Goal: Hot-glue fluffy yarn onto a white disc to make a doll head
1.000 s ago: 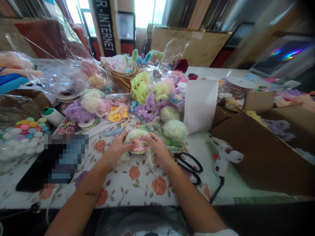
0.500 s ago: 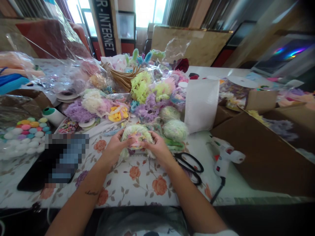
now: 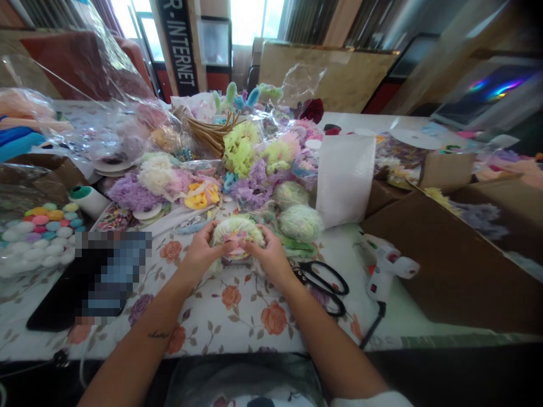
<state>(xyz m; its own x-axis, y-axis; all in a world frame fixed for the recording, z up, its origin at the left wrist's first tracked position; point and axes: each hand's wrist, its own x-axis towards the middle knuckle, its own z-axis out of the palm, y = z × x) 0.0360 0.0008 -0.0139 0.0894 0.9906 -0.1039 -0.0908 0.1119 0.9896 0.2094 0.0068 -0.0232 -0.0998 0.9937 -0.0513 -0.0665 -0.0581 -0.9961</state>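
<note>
Between my two hands is a small yarn doll head (image 3: 237, 230) with pale green, fluffy yarn like hair and a pinkish front. My left hand (image 3: 208, 247) grips its left side, thumb pressed on the front. From the other side my right hand (image 3: 268, 252) closes on it, its thumb meeting the left one near the middle. Both sets of fingertips are partly hidden behind the yarn. Just right of the doll head lie pale green yarn balls (image 3: 300, 221). Black-handled scissors (image 3: 324, 285) rest beside my right wrist.
A white glue gun (image 3: 384, 265) and a cardboard box (image 3: 449, 271) stand at the right. At the left lie a phone (image 3: 55, 294), a bag of pompoms (image 3: 42, 237) and a thread spool (image 3: 89, 199). Heaped yarn (image 3: 254, 181) and a white roll (image 3: 345, 178) fill the back.
My thumbs have shifted a little on the front of the doll head, and it appears slightly more tilted. Both hands keep their hold. The whole view has drifted slightly.
</note>
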